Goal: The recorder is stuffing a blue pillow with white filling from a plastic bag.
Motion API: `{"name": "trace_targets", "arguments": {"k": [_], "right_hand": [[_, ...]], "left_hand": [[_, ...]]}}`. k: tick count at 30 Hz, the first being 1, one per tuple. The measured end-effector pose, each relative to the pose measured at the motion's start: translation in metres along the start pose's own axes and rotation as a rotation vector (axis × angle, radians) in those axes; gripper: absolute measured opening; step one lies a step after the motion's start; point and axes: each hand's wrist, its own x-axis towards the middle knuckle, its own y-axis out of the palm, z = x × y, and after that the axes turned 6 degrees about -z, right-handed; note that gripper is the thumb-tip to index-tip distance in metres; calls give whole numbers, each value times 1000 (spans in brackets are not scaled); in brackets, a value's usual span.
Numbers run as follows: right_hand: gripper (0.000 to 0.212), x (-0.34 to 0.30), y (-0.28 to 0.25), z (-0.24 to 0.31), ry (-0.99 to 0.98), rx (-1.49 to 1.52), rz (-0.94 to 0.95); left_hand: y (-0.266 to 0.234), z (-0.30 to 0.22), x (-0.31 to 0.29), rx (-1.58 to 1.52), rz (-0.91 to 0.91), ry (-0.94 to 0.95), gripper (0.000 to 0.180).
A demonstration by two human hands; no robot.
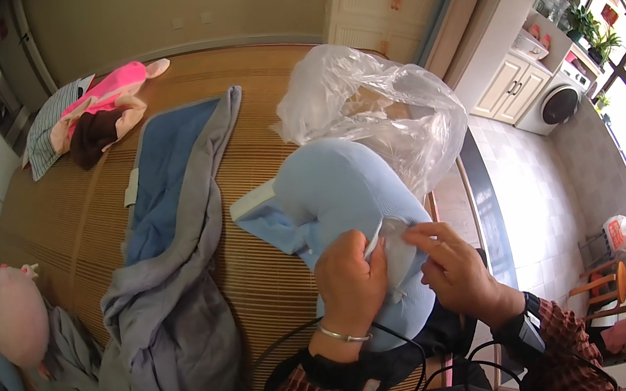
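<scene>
We see the blue pillow (pixel 339 179) close in front of the body, the clear plastic bag (pixel 422 137) just beyond, and white inner cloth (pixel 399 257) showing at its opening (pixel 394 241). The left hand (pixel 350 281) pinches the opening's edge; the right hand (pixel 456 273) is bent at the other side, whether gripping we cannot tell. For good work, we would keep the edge taut and ease the cloth gently, lest it tear.

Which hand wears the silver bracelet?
The left hand: a thin silver metal bracelet circles its wrist. The right hand, also at the rounded light-blue fabric cushion, shows none.
</scene>
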Motion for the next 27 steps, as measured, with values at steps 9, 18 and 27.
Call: {"name": "trace_targets", "arguments": {"k": [9, 18, 27], "right_hand": [[35, 8, 10, -12, 645, 572, 332], [38, -19, -15, -80, 402, 231, 718], [39, -7, 10, -70, -161, 97, 240]], "left_hand": [[11, -9, -1, -141, 69, 266, 26], [14, -36, -19, -445, 479, 220, 28], [16, -38, -19, -369, 414, 237, 25]]}}
